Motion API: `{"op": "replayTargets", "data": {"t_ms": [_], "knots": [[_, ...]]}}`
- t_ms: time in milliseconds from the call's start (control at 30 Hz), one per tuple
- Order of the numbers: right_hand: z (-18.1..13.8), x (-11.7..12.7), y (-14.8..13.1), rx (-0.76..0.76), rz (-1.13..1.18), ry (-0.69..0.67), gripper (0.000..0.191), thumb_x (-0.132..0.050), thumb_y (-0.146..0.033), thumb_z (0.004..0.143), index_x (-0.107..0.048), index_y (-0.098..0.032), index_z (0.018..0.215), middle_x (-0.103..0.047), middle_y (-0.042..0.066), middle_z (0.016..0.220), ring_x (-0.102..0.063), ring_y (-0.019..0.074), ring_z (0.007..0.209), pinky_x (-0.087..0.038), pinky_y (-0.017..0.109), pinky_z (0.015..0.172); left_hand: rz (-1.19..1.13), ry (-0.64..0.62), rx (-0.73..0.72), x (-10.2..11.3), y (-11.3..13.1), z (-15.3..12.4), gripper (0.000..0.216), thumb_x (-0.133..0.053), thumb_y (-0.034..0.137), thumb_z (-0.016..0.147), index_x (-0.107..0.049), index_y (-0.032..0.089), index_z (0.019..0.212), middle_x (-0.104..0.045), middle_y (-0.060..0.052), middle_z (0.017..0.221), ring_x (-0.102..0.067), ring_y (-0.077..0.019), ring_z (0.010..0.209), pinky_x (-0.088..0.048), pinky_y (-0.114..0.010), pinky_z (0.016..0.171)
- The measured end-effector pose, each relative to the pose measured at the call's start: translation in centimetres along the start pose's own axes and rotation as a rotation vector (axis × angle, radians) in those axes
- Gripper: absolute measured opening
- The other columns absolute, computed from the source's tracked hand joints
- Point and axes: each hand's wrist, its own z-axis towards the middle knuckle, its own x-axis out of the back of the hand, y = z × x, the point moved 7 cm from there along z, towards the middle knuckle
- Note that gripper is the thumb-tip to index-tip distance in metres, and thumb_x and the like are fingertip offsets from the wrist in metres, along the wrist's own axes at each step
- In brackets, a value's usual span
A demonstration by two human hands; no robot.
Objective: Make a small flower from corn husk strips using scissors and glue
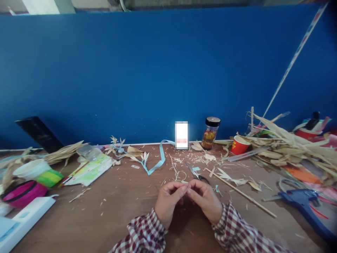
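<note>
Meeting in closed pinches, the left hand (170, 202) and right hand (205, 201) — anything gripped is hidden — likely want light, even pressure.

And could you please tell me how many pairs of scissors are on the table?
1: the scissors lie just beyond the right hand; others may be hidden.

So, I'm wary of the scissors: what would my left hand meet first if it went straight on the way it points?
Your right hand, which your left hand touches or nearly touches. Beyond, the scissors seem roughly in line, though depth is unclear.
</note>
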Motion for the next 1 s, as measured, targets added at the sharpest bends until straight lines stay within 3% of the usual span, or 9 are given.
{"op": "replayTargets", "data": {"t_ms": [267,433,667,1000], "knots": [[-0.2,-0.3,0.5,-0.043,-0.111,0.012,0.023,-0.051,-0.039,0.077,-0.050,-0.017,0.073,-0.043,-0.005,0.053,-0.039,0.0071,0.046,-0.032,0.019,0.044,-0.143,0.114,0.089,1.2,-0.1,0.5,0.017,-0.065,0.029,0.067,-0.059,0.015,0.073,-0.048,0.007,0.045,-0.040,-0.0017,0.038,-0.032,-0.011,0.037],[-0.3,-0.3,0.3,-0.003,-0.219,0.044,0.022,-0.051,-0.038,0.078,-0.052,-0.017,0.072,-0.046,-0.005,0.054,-0.040,0.0071,0.047,-0.032,0.019,0.045,-0.273,0.104,0.111,1.2,0.4,0.6,0.016,-0.067,0.024,0.065,-0.057,0.014,0.073,-0.061,0.000,0.072,-0.044,-0.0002,0.043,-0.039,-0.010,0.038],[-0.7,-0.9,-0.3,0.020,-0.287,-0.005,0.020,-0.046,-0.035,0.081,-0.052,-0.018,0.073,-0.049,-0.004,0.058,-0.044,0.0084,0.050,-0.034,0.020,0.048,-0.331,0.190,0.082,2.6,1.1,1.3,0.009,-0.064,0.016,0.068,-0.059,0.015,0.075,-0.059,0.001,0.067,-0.054,-0.0032,0.051,-0.048,-0.011,0.048],[-1.0,-0.9,-1.4,0.161,-0.535,0.038,0.032,-0.035,-0.034,0.087,-0.049,-0.018,0.063,-0.048,-0.002,0.054,-0.043,0.0100,0.052,-0.031,0.022,0.053,-0.338,0.218,0.058,3.3,2.0,1.4,0.011,-0.066,0.017,0.065,-0.060,0.015,0.074,-0.059,0.003,0.065,-0.053,-0.0023,0.049,-0.046,-0.010,0.045]]}}
